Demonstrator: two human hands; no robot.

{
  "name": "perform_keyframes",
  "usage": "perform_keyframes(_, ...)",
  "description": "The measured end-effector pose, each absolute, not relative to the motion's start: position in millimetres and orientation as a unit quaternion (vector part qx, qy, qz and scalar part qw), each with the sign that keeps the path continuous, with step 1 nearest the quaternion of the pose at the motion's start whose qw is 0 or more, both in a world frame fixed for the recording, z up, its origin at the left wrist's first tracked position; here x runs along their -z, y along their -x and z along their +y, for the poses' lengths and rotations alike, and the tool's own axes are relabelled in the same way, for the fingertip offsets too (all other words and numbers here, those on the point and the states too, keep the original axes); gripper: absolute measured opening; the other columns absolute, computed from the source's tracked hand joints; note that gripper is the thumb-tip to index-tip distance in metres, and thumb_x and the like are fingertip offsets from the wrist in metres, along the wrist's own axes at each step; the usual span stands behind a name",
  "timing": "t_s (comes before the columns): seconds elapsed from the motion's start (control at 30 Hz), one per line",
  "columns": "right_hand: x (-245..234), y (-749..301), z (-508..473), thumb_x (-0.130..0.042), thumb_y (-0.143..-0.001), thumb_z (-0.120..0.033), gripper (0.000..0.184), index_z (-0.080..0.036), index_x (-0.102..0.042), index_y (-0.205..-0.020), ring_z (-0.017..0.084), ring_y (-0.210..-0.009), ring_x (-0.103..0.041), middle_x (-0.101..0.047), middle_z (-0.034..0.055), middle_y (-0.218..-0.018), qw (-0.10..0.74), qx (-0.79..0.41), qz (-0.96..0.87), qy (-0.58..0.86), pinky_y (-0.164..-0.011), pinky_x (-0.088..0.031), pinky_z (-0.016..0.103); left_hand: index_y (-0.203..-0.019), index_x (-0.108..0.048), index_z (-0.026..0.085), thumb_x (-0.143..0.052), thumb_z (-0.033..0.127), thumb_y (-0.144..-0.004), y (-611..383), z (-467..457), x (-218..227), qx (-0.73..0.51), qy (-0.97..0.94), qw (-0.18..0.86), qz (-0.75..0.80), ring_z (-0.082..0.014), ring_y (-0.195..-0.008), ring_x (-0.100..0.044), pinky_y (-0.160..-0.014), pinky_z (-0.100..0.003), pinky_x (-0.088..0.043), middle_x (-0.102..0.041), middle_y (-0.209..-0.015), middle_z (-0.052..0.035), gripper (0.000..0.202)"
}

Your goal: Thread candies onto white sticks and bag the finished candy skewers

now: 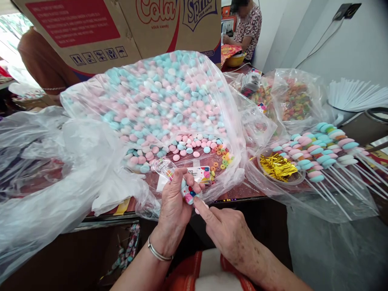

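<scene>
My left hand (176, 202), with a metal bangle at the wrist, is closed around a small printed candy packet (190, 195) with coloured dots on its label. My right hand (226, 226) comes in from the right, its index fingertip against the packet and its other fingers curled under. A pink candy (198, 208) shows at that fingertip; the thumb is hidden. Just beyond my hands are a clear packet (163, 166) and a printed label card (200, 173). Loose pink and blue candies (196, 154) lie behind them, beside small ring candies (222, 157).
A large clear bag of candies (169, 97) fills the table's middle, before a cardboard box (182, 36). At right are a tub of gold ties (277, 165), candy sticks (324, 149) and white sticks (351, 95). Another person (248, 24) sits far back.
</scene>
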State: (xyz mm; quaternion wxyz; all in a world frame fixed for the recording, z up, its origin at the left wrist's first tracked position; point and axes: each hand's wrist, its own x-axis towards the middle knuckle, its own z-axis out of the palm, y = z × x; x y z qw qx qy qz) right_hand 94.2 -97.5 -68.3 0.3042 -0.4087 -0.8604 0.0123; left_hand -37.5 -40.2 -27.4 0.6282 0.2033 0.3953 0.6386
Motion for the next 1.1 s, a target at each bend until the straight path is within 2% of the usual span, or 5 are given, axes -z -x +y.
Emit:
perform_keyframes(0.3,63,-82,-93,-0.037,-0.083,0.0,0.051,-0.008,-0.047,-0.132,0.011,-0.043,-0.055,-0.065,-0.0034,-0.059,0.369,-0.05,-0.824,0.428,-0.047,-0.037,0.025,-0.091,-0.059,0.016,-0.07,0.042,-0.078,33,-45,32,-0.642,-0.221,0.636,0.366,-0.0077,-0.042,-0.051,-0.055,-0.026,-0.053,-0.052,-0.057,0.0069,0.031)
perform_keyframes(0.57,66,-93,-95,-0.044,-0.091,-0.018,0.016,-0.013,-0.058,-0.097,0.011,-0.045,-0.058,-0.062,-0.0031,-0.055,0.33,-0.189,-0.773,0.509,-0.045,-0.035,0.022,-0.089,-0.059,0.016,-0.072,0.042,-0.077,37,-40,32,-0.649,-0.212,0.626,0.377,-0.0092,-0.046,-0.054,-0.052,-0.024,-0.05,-0.053,-0.057,0.0061,0.031)
perform_keyframes(0.67,65,-98,-98,-0.041,-0.093,-0.015,0.024,-0.018,-0.057,-0.075,0.011,-0.048,-0.055,-0.058,-0.0018,-0.055,0.339,-0.129,-0.781,0.507,-0.05,-0.033,0.023,-0.09,-0.059,0.017,-0.072,0.041,-0.076,39,-37,34,-0.66,-0.204,0.615,0.38,-0.0109,-0.05,-0.057,-0.052,-0.023,-0.048,-0.056,-0.061,0.0045,0.031)
perform_keyframes(0.83,68,-90,-100,-0.044,-0.089,-0.009,0.025,-0.017,-0.058,-0.07,0.012,-0.049,-0.05,-0.055,-0.001,-0.054,0.387,-0.03,-0.778,0.494,-0.055,-0.031,0.026,-0.085,-0.058,0.017,-0.071,0.033,-0.078,35,-40,37,-0.661,-0.227,0.614,0.365,-0.0122,-0.052,-0.058,-0.047,-0.021,-0.043,-0.056,-0.061,0.0039,0.022)
perform_keyframes(1.1,65,-82,-95,-0.044,-0.092,-0.034,0.025,-0.017,-0.055,-0.077,0.007,-0.043,-0.03,-0.036,-0.0078,-0.049,0.404,-0.631,-0.49,0.446,-0.043,-0.022,0.02,-0.085,-0.061,0.017,-0.069,0.021,-0.078,30,-51,37,-0.614,-0.254,0.667,0.338,-0.0132,-0.057,-0.061,-0.062,-0.027,-0.05,-0.059,-0.059,0.0029,0.012)
